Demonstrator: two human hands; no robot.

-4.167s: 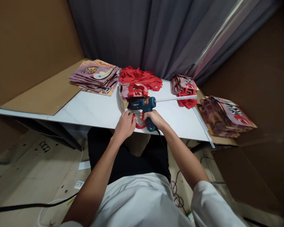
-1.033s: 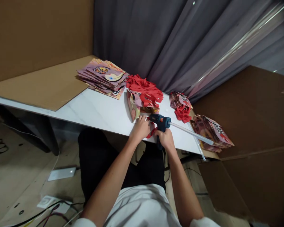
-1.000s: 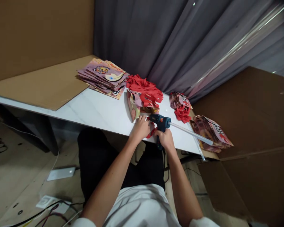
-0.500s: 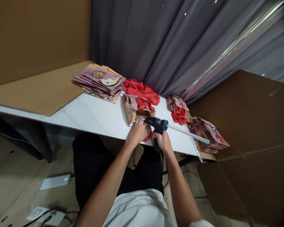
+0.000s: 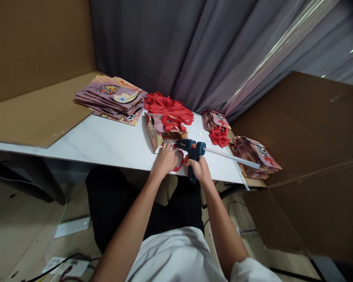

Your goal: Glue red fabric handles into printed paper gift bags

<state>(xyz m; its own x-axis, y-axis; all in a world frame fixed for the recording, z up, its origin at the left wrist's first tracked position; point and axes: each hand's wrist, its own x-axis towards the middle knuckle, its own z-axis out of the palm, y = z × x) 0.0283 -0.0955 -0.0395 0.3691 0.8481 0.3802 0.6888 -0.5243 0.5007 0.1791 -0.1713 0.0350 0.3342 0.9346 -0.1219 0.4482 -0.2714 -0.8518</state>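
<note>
Dark teal plastic forms the pistol-shaped glue gun (image 5: 195,152), gripped by the right hand (image 5: 201,169) at two o'clock from the left hand (image 5: 165,160), whose fingertips sit at the six o'clock edge of the pink-and-cream printed paper bag (image 5: 157,124), beside a red fabric loop (image 5: 178,168); their hold cannot be told. Keeping the nozzle steady and off those fingers probably serves best. The gun points just past nine o'clock, its long axis continuing through the whitish glue stick (image 5: 232,157) past three.

Counter (image 5: 117,143) around glue gun (image 5: 196,150): bag (image 5: 159,124) toward eleven o'clock, ribbon pile (image 5: 169,108) behind it; bag stack (image 5: 110,98) at ten, second stack (image 5: 216,119) past one, third stack (image 5: 255,156) at three.
</note>
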